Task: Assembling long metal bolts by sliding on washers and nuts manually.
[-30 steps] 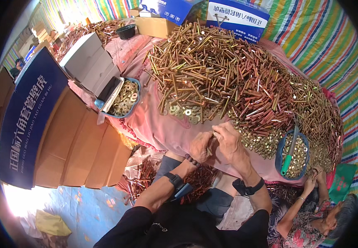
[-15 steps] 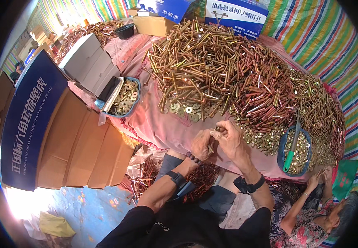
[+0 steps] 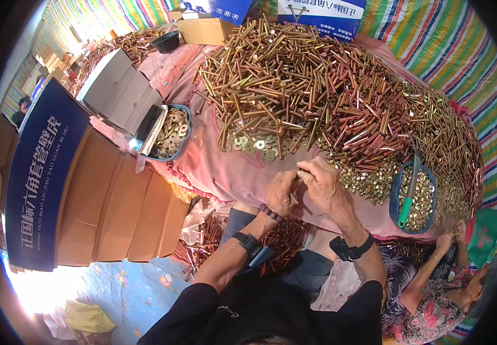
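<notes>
On my feed's left, a blue plastic basin (image 3: 186, 142) of flat brass-coloured washers (image 3: 175, 129) sits on pink cloth (image 3: 220, 173). The left hand (image 3: 281, 192) curls; I can't tell around what. Beside it, over the cloth, a small dull metallic piece (image 3: 303, 171) is pinched in the right hand (image 3: 321, 183).

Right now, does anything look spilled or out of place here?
Mildly: the green-handled tool lies aslant across the blue basin of nuts, sticking out past the far rim. Red rods also lie below the pink cloth, apart from the main pile; possibly spilled, possibly put there.
</notes>
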The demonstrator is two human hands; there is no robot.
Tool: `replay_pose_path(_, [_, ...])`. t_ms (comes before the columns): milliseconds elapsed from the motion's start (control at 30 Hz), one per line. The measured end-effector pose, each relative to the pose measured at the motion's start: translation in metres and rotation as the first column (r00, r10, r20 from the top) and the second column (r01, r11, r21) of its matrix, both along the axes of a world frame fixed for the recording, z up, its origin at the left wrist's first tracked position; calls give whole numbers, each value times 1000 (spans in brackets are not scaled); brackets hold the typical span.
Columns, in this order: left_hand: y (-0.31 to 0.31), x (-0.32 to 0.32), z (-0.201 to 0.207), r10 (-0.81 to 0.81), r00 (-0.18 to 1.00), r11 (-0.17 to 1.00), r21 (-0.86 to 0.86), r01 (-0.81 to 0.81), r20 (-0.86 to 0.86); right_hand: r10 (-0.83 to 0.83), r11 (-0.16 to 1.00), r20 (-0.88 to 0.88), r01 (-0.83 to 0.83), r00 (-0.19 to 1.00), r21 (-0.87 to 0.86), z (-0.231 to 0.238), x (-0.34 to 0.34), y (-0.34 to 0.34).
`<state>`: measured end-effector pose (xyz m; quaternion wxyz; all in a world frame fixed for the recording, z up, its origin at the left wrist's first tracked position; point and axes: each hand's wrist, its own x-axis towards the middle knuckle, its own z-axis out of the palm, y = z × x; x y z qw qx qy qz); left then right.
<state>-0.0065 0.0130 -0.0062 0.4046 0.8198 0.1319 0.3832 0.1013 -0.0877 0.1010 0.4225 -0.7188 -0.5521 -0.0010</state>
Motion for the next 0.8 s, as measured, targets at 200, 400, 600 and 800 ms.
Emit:
replay_pose_path(200, [0, 2, 2, 21, 998, 997, 68, -25, 61, -91, 995, -98, 95, 991, 34, -8, -5, 0])
replay_pose_path(400, [0, -2, 4, 2, 999, 999, 41, -3, 43, -140, 990, -244, 140, 959, -18, -6, -13, 3])
replay_pose_path(600, [-4, 3, 1, 22, 999, 998, 56, -24, 39, -131, 991, -205, 132, 970, -7, -9, -8, 0])
replay_pose_path(800, [2, -2, -4, 34, 998, 998, 58, -37, 45, 23, 999, 5, -23, 1000, 23, 1, -1, 3])
